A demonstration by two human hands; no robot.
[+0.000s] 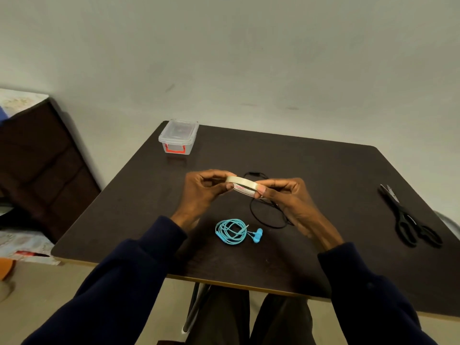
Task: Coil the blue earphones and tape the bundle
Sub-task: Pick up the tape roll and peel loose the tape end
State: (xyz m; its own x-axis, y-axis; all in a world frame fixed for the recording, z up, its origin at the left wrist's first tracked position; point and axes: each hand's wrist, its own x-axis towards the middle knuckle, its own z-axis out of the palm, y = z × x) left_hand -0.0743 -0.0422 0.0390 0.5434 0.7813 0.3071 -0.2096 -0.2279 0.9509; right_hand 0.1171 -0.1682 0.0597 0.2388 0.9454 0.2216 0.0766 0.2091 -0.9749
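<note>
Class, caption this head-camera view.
Both hands hold a tape roll above coiled blue earphones.

Table (311, 170): dark wood-look top, matt, faint sheen, pale edge band. Blue earphones (232, 232): cable smooth, plastic or rubber look, slight gloss; buds in the same blue plastic. Tape roll (242, 183): cream, paper-like, matt. Black cable (266, 217): thin, smooth, dull. Scissors (408, 217): black plastic handles, semi-gloss; bare metal seen at the blades. Box (178, 136): clear glossy plastic, red plastic clip. Sleeves (129, 282): dark navy cloth, matt, soft. Wall (249, 58): painted, matt, a few scuffs.
</note>
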